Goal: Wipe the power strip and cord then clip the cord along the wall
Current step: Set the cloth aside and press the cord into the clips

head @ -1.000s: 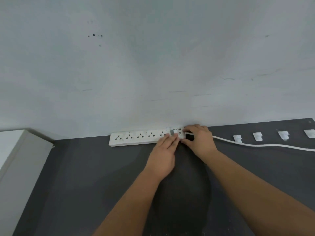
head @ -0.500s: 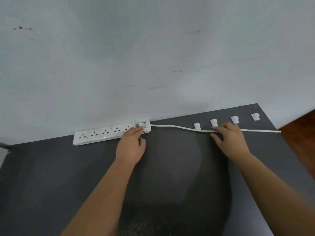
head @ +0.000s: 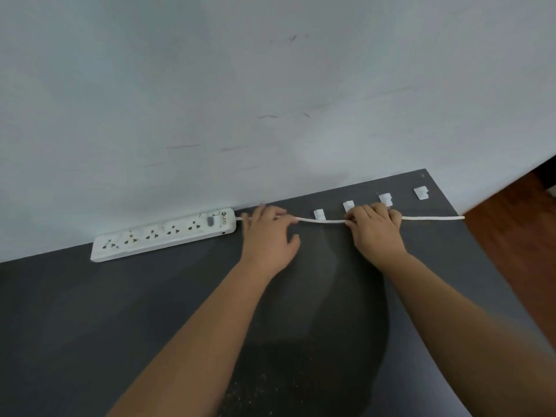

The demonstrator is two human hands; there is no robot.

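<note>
Nearest the lens, my two bare forearms rise from the bottom edge of the frame across the dark grey tabletop point(head: 90, 341), which carries a dusting of pale specks at lower centre. At mid-frame, my left hand point(head: 269, 236) lies palm down with fingers loosely spread, its fingertips resting over the white cord point(head: 319, 220) just right of the power strip point(head: 164, 236); whether it pinches the cord I cannot tell. My right hand point(head: 376, 231) sits further right, fingers curled and pressed together around the cord, which passes under the knuckles and runs on to the table's right edge. Between the hands the cord sags slightly on the surface. Beyond the hands, a row of four white clips point(head: 319, 214) stands on the tabletop close to the wall (the second and third are partly hidden by my right fingers; the fourth, at upper right, lies well apart from the cord). The cord lies just in front of the first clip. The power strip lies flat against the base of the pale wall point(head: 210, 85), left of centre, sockets facing up.
</note>
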